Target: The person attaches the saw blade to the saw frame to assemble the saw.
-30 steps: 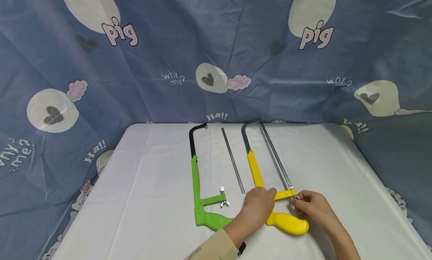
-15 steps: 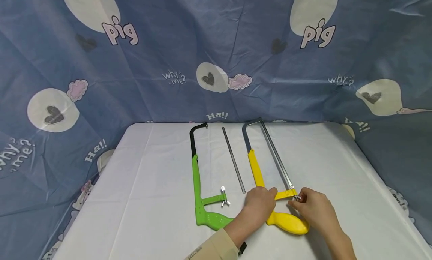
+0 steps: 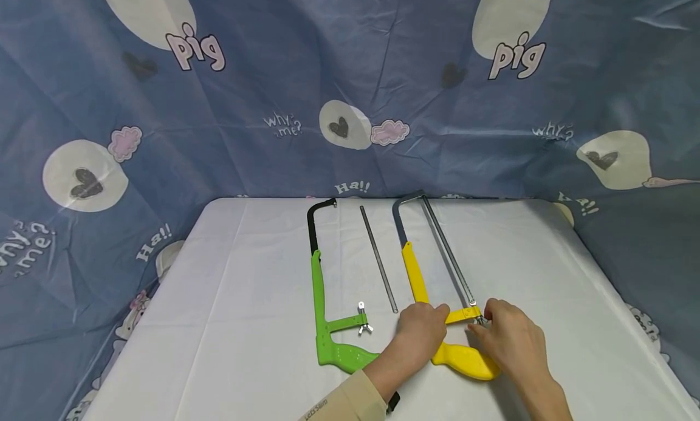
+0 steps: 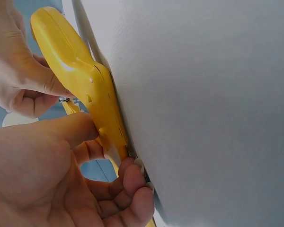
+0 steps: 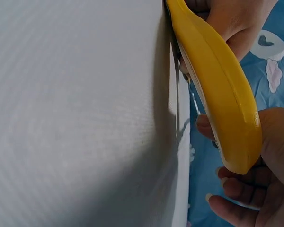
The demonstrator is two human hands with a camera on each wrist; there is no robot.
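A yellow hacksaw [image 3: 469, 361] lies on the white table with a blade [image 3: 449, 251] fitted along its frame. My left hand [image 3: 420, 333] grips the yellow frame where the crosspiece joins it; in the left wrist view its fingers [image 4: 137, 198] curl round the frame's edge. At the end of the crosspiece, my right hand [image 3: 516, 336] has its thumb and forefinger about the silver wing nut [image 3: 480, 319]. The yellow handle [image 5: 222, 94] hides part of that hand in the right wrist view.
Left of the yellow saw lies a green hacksaw [image 3: 319, 293] with its own wing nut [image 3: 365, 329] and no blade fitted. A loose blade [image 3: 378, 260] rests between the two saws. Patterned blue cloth [image 3: 350, 75] hangs behind the table [image 3: 246, 299].
My right hand has turned at the wing nut, its fingers shifting round and slightly upward. The left hand and both saws have stayed in place.
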